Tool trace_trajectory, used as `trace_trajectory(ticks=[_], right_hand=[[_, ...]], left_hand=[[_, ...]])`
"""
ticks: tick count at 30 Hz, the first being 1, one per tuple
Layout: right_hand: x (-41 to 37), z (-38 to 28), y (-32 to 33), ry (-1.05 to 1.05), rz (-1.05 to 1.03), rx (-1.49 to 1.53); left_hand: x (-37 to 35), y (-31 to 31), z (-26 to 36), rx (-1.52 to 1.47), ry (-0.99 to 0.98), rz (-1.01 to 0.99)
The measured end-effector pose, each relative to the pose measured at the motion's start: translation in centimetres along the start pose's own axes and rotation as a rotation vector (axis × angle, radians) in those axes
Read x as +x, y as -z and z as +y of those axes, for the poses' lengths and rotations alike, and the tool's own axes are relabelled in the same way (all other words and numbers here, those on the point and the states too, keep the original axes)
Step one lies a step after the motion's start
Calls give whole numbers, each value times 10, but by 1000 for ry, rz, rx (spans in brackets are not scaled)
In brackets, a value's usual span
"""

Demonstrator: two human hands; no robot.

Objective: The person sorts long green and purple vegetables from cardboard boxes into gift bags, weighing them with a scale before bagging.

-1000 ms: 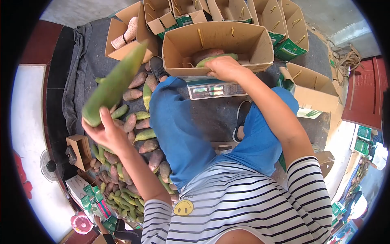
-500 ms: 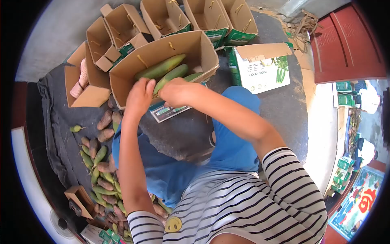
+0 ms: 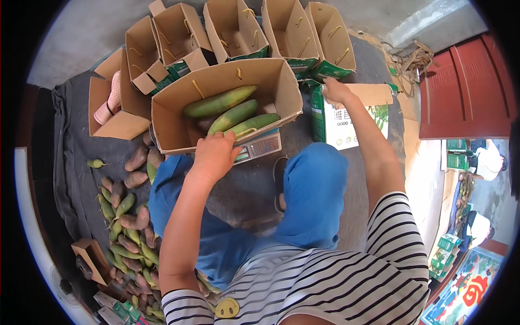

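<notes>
Three long green radishes (image 3: pixel 233 116) lie in the large open cardboard carton (image 3: pixel 173 130) in front of me. My left hand (image 3: pixel 214 154) lies over the carton's near rim, fingers bent across the edge and thumb outside. Under that rim a scale with a display panel (image 3: pixel 264 147) sticks out. Over to the right, my right hand (image 3: pixel 337 91) is at the top left corner of a white and green printed carton (image 3: pixel 352 130), its fingers closed at the edge beside the brown flap (image 3: pixel 374 94). The fingertips there are partly hidden.
Several open cartons with yellow cord handles (image 3: pixel 235 32) stand in a row behind. A carton at left holds a pink mesh-like item (image 3: pixel 111 100). Loose radishes (image 3: pixel 130 233) are heaped on the dark ground sheet at left. Beyond the right side, people (image 3: pixel 476 230) sit near more cartons.
Both hands have come away from the radishes inside the carton. My left hand moved to its near rim; my right hand reached right to the white carton. The view shifted slightly.
</notes>
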State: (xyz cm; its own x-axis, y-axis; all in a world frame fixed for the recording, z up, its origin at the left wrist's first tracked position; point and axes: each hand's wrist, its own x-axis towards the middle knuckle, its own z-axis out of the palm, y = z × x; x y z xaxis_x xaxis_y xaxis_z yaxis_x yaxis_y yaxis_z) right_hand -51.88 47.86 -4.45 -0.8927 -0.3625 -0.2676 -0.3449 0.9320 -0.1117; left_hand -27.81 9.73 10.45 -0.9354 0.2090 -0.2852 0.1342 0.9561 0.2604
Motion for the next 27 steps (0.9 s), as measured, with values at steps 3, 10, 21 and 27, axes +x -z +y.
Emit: trace_trajectory(ticks=[3, 10, 21, 27], right_hand=[[-26, -28, 26, -81, -140, -42], [-136, -47, 18, -168, -276, -304], [-263, 120, 144, -442, 376, 654], [-237, -4, 268, -207, 801, 389]], left_hand=[[0, -5, -3, 4, 7, 34], [2, -7, 8, 62, 39, 56], [8, -26, 13, 121, 107, 163], [14, -29, 16, 107, 127, 155]])
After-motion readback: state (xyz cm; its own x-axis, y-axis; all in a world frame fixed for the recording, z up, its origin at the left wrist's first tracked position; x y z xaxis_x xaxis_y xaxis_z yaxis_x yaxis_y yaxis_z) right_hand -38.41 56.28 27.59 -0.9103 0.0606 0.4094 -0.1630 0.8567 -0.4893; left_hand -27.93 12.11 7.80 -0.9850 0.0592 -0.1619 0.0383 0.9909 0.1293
